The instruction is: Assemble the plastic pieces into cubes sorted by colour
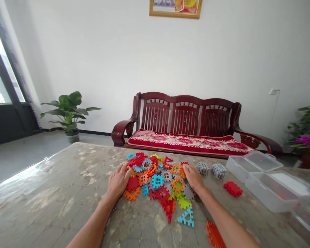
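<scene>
A loose heap of interlocking plastic building tiles [157, 181] in red, orange, blue, green and grey lies on the table. My left hand [119, 181] rests against the heap's left side, fingers stretched out and touching tiles. On the opposite side my right hand [193, 177] lies against the pile, its fingers extended and partly hidden by the back of the hand. A blue triangular tile [187, 217] sits at the near edge of the heap. Under my right forearm, an orange-red tile [215, 235] is partly covered.
Two grey tile stacks [219, 170] and a red tile stack [233, 189] stand right of my right hand. Beyond them are clear plastic boxes [268, 193] with lids. A patterned cover [54, 203] spreads over the table. Behind it is a wooden bench [186, 117].
</scene>
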### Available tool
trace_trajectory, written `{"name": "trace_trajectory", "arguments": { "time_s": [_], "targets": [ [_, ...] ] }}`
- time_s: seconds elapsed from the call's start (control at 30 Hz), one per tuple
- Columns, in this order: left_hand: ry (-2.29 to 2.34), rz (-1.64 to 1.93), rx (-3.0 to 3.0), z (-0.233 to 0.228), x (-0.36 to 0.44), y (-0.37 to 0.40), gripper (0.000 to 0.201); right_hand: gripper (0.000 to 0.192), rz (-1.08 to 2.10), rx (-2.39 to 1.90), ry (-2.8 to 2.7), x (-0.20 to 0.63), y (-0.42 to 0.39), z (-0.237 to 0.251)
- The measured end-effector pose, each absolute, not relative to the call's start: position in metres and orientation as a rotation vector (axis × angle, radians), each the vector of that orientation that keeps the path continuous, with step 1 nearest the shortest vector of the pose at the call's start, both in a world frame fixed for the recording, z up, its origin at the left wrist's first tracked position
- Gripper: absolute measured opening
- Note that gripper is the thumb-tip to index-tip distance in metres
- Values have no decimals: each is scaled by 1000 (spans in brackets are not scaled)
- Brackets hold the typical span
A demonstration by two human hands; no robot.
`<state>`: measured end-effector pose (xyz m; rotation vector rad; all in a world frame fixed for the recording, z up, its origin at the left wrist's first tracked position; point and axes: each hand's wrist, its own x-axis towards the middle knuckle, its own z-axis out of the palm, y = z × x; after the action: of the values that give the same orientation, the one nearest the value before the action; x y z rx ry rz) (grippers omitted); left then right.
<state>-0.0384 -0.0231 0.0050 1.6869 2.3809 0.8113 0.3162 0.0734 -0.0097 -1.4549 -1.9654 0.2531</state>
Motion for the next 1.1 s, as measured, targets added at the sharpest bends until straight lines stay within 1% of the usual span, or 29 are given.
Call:
{"name": "trace_trajectory", "arguments": {
  "time_s": [0.2, 0.3, 0.4, 0.57, 0.77, 0.9, 1.1],
  "targets": [
    [2366, 833, 1681, 7, -38, -25, 53, 44, 273, -1451, -1966, 296, 61, -3],
    [2374, 882, 1657, 6, -40, -24, 51, 44, 334, -1462, -1928, 287, 57, -3],
    [2397, 902, 1657, 5, -41, -23, 49, 50, 469, -1408, -1911, 285, 54, -2],
    [2410, 884, 1683, 1, -43, -21, 46, 68, 707, -1286, -1709, 309, 49, -3],
    [2382, 889, 1697, 0, -44, -20, 47, 71, 736, -1286, -1523, 353, 33, -15],
    [2375, 875, 1708, 0, -45, -20, 47, 66, 720, -1266, -1558, 354, 20, -20],
    [2422, 856, 1718, 0, -45, -20, 44, 54, 743, -1188, -1678, 344, 11, -15]
  ]
}}
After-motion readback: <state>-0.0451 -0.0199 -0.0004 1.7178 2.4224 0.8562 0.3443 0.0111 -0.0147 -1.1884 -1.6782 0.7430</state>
